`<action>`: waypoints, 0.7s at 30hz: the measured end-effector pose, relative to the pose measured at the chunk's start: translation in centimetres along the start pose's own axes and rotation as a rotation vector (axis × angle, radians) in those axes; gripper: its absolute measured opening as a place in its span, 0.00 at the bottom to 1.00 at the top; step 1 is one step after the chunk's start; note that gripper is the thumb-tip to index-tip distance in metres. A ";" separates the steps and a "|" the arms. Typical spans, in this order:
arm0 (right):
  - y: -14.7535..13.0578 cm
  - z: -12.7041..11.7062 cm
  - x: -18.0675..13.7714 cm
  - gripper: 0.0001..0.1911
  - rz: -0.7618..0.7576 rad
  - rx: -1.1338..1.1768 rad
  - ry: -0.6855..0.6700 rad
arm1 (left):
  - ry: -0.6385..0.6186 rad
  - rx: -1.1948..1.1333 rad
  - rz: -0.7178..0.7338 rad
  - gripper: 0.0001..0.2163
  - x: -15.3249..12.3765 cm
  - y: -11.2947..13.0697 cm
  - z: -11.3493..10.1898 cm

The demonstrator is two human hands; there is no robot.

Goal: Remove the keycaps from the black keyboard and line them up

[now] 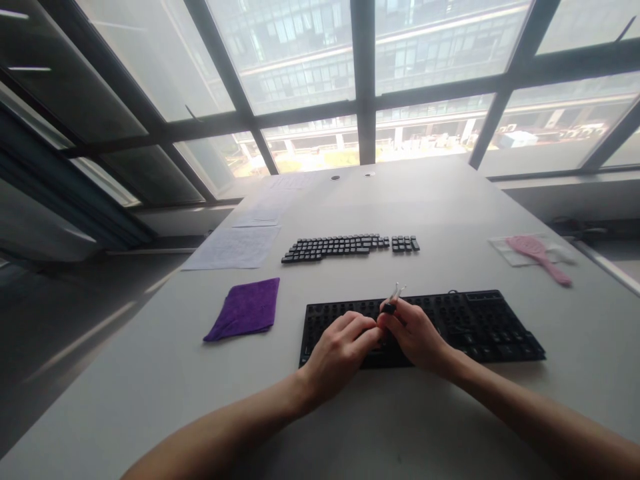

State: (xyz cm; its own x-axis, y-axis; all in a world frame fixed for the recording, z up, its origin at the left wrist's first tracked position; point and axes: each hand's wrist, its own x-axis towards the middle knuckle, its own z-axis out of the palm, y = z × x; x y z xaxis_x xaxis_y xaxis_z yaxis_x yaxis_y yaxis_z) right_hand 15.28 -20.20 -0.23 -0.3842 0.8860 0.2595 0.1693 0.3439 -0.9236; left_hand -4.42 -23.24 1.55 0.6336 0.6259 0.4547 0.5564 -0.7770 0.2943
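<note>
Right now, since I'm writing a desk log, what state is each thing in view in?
Keyboard: lying flat, many keys bare
Loose keycaps: off, set in rows
Wire tool: held, prongs outward
Right-hand grip: closed on the wire tool
Left-hand grip: curled, hold unclear
Purple cloth: folded, lying flat
Papers: spread flat
Pink brush: lying on translucent packaging
</note>
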 end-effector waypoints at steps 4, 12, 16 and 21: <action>0.2 0.1 0.1 0.11 0.064 0.080 0.061 | 0.084 -0.072 -0.082 0.06 0.3 -0.4 -0.6; 0.7 0.1 0.2 0.14 0.053 0.080 0.075 | 0.156 0.140 -0.374 0.05 3.6 -12.0 -3.8; 0.6 0.1 0.2 0.14 0.043 0.060 0.060 | 0.083 0.265 -0.389 0.02 4.0 -16.8 -3.3; 0.4 0.0 0.2 0.15 0.052 0.058 0.045 | 0.011 0.328 -0.355 0.03 3.4 -18.0 -2.3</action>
State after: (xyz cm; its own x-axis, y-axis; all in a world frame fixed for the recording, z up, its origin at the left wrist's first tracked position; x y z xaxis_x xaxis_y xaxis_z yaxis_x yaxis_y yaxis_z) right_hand 15.26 -19.87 -0.54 -0.3352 0.9157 0.2217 0.1352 0.2796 -0.9506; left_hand -13.52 -7.29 -0.21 0.3691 0.8464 0.3840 0.8785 -0.4525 0.1529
